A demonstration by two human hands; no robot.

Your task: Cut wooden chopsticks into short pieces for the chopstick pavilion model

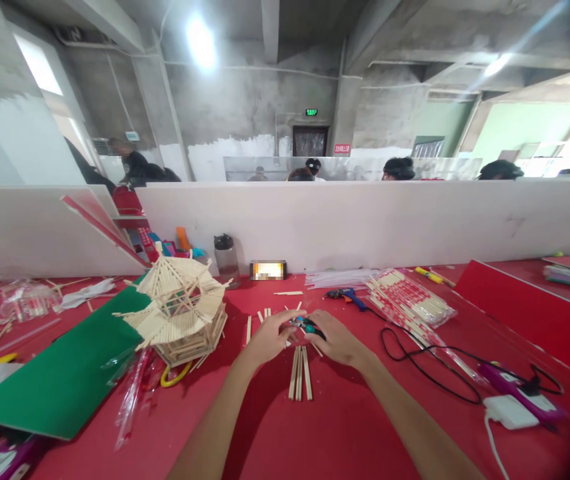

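Observation:
My right hand [335,337] is closed around a pair of cutting pliers [309,327] with teal and black handles, its jaws pointing left. Close against the jaws, my left hand [275,335] has its fingers curled in; what they pinch is too small to make out. Just below both hands lie several wooden chopsticks [299,379] side by side on the red table. More short sticks [249,329] are to the left of and behind my left hand.
To the left stands a pavilion-like model [185,307] of sticks beside a green board [59,373]. A bottle [225,259] stands behind. On the right are a blue glue gun [347,297], packed chopsticks [412,300], a black cable [427,348] and a purple power strip [519,393]. A white partition [345,220] borders the back.

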